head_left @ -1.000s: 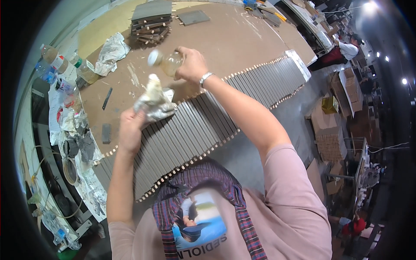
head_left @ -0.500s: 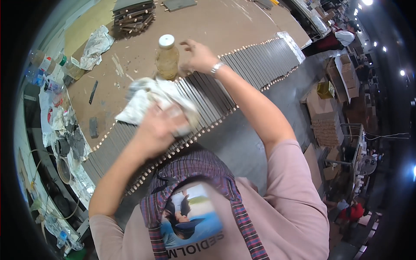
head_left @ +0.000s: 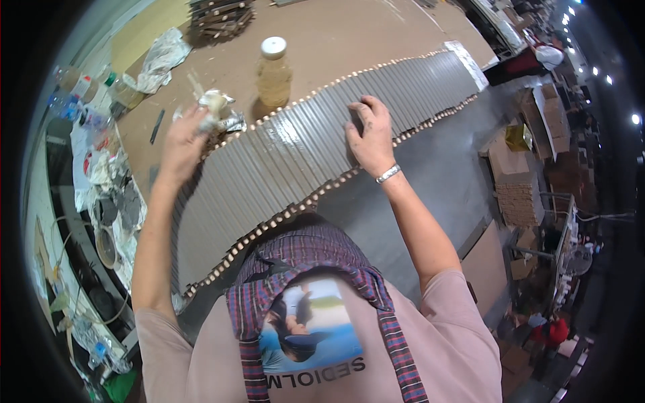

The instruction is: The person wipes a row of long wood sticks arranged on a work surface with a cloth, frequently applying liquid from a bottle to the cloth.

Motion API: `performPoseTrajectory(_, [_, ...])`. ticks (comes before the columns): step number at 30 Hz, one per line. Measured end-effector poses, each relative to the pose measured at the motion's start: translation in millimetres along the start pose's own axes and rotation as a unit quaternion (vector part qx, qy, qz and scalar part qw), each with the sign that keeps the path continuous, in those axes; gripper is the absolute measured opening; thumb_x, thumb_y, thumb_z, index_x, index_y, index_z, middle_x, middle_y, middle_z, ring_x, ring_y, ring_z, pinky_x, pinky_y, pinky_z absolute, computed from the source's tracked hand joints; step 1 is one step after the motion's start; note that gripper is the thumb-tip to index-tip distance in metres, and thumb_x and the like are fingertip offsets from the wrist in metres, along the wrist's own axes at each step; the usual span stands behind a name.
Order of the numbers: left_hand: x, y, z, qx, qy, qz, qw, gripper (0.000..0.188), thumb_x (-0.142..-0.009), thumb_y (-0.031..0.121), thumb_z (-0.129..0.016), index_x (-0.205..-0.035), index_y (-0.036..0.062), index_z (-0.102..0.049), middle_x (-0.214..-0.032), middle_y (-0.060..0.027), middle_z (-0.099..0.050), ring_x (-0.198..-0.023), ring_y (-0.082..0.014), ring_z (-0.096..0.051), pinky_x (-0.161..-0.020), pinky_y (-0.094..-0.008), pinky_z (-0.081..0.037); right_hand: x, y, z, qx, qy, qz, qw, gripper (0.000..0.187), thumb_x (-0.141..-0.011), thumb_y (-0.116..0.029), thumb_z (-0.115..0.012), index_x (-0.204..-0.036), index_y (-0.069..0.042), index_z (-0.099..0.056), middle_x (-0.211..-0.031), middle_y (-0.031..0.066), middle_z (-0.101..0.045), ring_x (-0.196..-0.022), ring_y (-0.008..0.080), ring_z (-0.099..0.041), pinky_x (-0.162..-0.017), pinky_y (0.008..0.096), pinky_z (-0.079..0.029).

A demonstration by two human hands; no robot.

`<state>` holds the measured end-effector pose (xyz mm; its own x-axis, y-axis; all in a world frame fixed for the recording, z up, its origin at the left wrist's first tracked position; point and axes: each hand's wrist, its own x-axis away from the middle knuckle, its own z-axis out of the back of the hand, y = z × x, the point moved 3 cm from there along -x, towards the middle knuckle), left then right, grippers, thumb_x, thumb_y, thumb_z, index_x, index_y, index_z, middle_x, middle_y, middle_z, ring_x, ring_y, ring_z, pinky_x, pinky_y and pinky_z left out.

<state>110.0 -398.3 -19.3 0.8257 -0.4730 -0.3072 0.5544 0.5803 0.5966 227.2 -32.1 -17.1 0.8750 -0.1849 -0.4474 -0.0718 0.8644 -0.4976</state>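
Observation:
A long row of grey slats (head_left: 269,164) with pale round ends along both edges runs slantwise across the table. Wet-looking gleams show on its middle. My left hand (head_left: 185,142), smeared by motion, is at the row's far edge, its fingers around a bunched white rag (head_left: 222,114). A pale lump shows in the rag's folds; I cannot make out what it is. Over the slats, right of the middle, my right hand (head_left: 373,138) holds nothing, fingers half bent and thumb apart. Beyond the row stands a clear bottle (head_left: 274,80) of yellowish liquid with a white lid.
The brown tabletop (head_left: 349,40) carries a stack of dark slats (head_left: 222,19), a crumpled white cloth (head_left: 163,60) and a thin dark strip (head_left: 157,126). Plastic bottles (head_left: 121,91) crowd the left edge. Right of the table, stacked cardboard (head_left: 514,181) stands on the floor. Another person (head_left: 547,57) is far right.
My left hand has moved left and away with the rag, off the slats. My right hand has come from beside the bottle to over the slats. More of the slat row shows.

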Motion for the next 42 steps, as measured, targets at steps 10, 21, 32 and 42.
performPoseTrajectory(10, [67.6,90.2,-21.3,-0.042,-0.202,-0.260,0.943,0.065,-0.071,-0.006,-0.061,-0.129,0.0239,-0.067,-0.136,-0.0003,-0.064,-0.130,-0.0238,-0.056,-0.118,-0.0583,-0.029,3.1,-5.2,-5.2,0.072,0.027,-0.001,0.997,0.029,-0.080,-0.012,-0.065,-0.109,-0.005,-0.065,-0.126,0.0165,-0.056,-0.120,0.0379,-0.051,-0.105,0.0477,-0.040])
performPoseTrajectory(21, [99.4,74.0,60.5,-0.046,-0.218,-0.250,0.942,0.054,-0.068,-0.004,-0.067,-0.112,0.0252,-0.075,-0.123,-0.0008,-0.068,-0.095,-0.0264,-0.064,-0.078,-0.0381,-0.054,94.1,-171.5,-3.5,-0.219,-0.121,0.271,0.930,0.028,-0.069,0.001,-0.067,-0.097,-0.001,-0.066,-0.097,0.0160,-0.066,-0.095,0.0334,-0.066,-0.084,0.0422,-0.056])
performPoseTrajectory(32, [160.9,54.8,84.8,-0.011,-0.282,-0.306,0.909,0.053,-0.061,-0.004,-0.069,-0.104,0.0261,-0.076,-0.119,0.0084,-0.070,-0.087,-0.0216,-0.064,-0.075,-0.0372,-0.056,166.4,-260.6,-48.1,-0.301,-0.274,0.318,0.856,0.033,-0.074,-0.006,-0.068,-0.105,0.004,-0.065,-0.112,0.0184,-0.068,-0.108,0.0351,-0.066,-0.089,0.0426,-0.058])
performPoseTrajectory(42, [167.4,29.0,110.5,0.019,-0.305,-0.309,0.901,0.053,-0.067,-0.007,-0.065,-0.106,0.0258,-0.076,-0.117,-0.0005,-0.070,-0.091,-0.0250,-0.066,-0.078,-0.0379,-0.056,181.7,-300.5,-55.4,-0.259,-0.214,0.308,0.890,0.033,-0.070,-0.003,-0.068,-0.102,0.005,-0.066,-0.114,0.0169,-0.067,-0.103,0.0334,-0.064,-0.086,0.0411,-0.057])
